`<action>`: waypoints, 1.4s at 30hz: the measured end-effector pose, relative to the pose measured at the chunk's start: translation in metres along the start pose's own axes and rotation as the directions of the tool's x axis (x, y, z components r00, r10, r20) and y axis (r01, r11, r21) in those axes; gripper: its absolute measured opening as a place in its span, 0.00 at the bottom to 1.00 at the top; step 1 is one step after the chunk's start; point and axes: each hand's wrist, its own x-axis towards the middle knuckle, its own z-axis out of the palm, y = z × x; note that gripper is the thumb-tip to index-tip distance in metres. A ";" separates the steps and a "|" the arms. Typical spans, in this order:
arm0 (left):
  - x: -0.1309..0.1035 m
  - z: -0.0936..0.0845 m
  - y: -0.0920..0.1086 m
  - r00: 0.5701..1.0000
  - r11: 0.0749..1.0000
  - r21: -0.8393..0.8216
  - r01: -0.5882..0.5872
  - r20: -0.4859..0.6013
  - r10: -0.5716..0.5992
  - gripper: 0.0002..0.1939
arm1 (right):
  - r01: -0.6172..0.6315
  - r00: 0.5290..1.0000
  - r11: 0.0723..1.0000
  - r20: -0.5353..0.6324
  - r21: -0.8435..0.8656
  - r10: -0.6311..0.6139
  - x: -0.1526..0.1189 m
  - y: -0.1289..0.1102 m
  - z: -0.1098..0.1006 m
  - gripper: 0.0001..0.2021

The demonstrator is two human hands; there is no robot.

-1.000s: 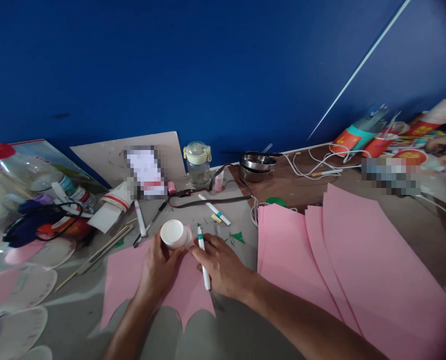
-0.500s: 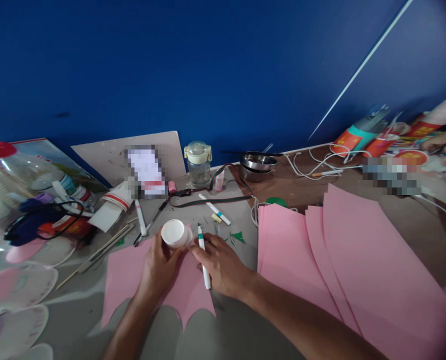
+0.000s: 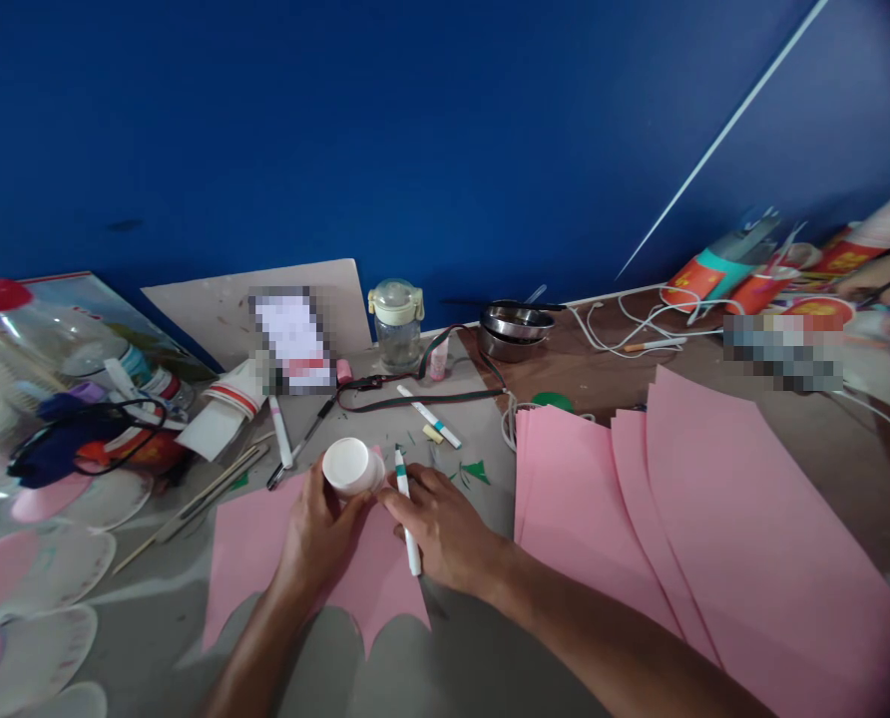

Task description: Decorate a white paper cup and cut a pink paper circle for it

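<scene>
My left hand (image 3: 317, 524) is closed round the side of a small white round container (image 3: 350, 467), whose pale round top faces up. That container stands over the upper edge of a pink paper (image 3: 246, 543) with scalloped cut-outs along its lower side. A white marker with a teal band (image 3: 407, 529) is held between the thumb and fingers of my right hand (image 3: 449, 529), its dark tip pointing away from me. The right thumb and fingertips are close against the container's lower right side; whether they press on it I cannot tell.
Stacked pink sheets (image 3: 736, 499) lie at right. Behind are a phone (image 3: 295, 339), a lidded glass jar (image 3: 398, 329), metal bowls (image 3: 516, 324) and another marker (image 3: 428, 417). Thin sticks (image 3: 198, 504) and paper plates (image 3: 78, 558) lie left. Another person's hand (image 3: 883, 279) is far right.
</scene>
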 end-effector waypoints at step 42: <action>0.004 -0.027 -0.001 0.899 -0.006 -0.905 0.425 0.423 -0.111 0.12 | 0.000 0.999 0.999 -0.038 -0.034 -0.001 0.001 -0.009 -0.006 0.26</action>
